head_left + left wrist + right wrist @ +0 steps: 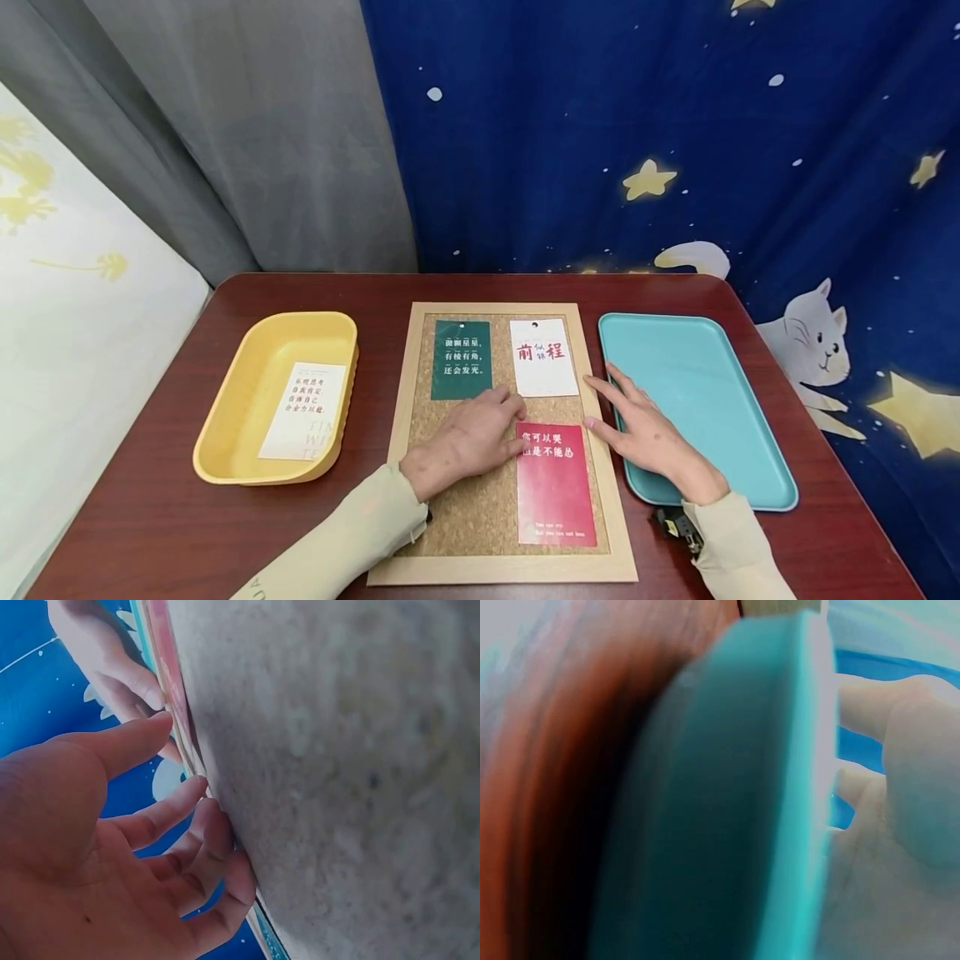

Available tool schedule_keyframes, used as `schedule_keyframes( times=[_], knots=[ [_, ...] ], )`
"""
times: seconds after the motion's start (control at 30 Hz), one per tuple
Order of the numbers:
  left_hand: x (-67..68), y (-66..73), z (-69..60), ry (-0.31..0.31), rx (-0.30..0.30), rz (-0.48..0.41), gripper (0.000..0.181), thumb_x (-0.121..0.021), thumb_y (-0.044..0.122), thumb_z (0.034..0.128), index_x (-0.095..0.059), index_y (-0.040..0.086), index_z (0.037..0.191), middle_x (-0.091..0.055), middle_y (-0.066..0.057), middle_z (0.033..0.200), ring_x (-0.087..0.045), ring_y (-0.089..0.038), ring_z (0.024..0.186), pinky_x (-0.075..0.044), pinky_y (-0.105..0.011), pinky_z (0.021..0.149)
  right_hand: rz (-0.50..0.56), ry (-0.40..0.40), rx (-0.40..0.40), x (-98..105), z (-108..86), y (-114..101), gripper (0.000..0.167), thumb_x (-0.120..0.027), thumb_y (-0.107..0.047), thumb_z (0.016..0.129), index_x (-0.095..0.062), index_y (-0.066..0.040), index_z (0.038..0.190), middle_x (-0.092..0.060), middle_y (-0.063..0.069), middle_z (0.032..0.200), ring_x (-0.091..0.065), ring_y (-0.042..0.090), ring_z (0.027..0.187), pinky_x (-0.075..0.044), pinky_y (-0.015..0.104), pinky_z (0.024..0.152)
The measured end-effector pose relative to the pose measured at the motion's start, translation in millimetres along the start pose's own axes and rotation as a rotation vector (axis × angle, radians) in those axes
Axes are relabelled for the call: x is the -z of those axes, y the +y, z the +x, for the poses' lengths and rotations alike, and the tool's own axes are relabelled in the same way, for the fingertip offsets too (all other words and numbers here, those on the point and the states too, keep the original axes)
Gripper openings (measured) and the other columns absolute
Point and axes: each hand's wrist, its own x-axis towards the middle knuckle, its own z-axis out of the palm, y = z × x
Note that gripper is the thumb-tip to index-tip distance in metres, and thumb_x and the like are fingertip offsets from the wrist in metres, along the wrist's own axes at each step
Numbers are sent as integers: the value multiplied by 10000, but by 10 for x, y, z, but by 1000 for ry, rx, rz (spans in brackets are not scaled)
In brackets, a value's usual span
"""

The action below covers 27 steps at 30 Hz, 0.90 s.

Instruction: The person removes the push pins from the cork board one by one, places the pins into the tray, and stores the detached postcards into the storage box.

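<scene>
1. On the lower right of the corkboard (502, 570) lies the red card (556, 496); I judge that positioning it is the step in hand.
2. My left hand (472, 435), fingers loosely bent, is at the card's upper-left corner, gripping nothing that I can see.
3. My right hand (648, 429) rests its fingertips on the board's right edge, relaxed and holding nothing, beside the teal tray (720, 400).
4. Above sit the white card (543, 382) and green card (461, 385).
5. Next probably calls for squaring the red card, then reaching for the printed card (288, 425) in the yellow bin (243, 400).
</scene>
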Motion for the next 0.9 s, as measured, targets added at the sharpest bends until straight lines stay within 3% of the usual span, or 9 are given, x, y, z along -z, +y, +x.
schedule_keyframes(
  times=[0.13,0.43,0.9],
  knots=[
    [-5,0,11,-7,2,-1,375,-778,446,923,-635,173,1137,-587,13,1055,-527,-112,880,-518,-275,750,4,2,7,2,4,-4,655,-656,-392,1022,-422,-173,1593,-188,222,1726,-261,541,1537,-254,775,1179],
    [-14,11,29,-15,9,-10,395,-791,444,908,-636,169,1145,-592,1,1085,-561,-128,942,-529,-280,785,-3,6,5,9,9,-11,650,-663,-386,1019,-431,-170,1588,-200,229,1721,-265,562,1528,-302,776,1153],
    [-29,10,27,-9,2,-17,359,-809,411,899,-647,159,1098,-567,10,1050,-537,-119,923,-530,-277,790,20,-2,2,-8,7,-5,655,-666,-372,1018,-424,-166,1591,-184,233,1723,-240,537,1546,-235,767,1194]
  ],
)
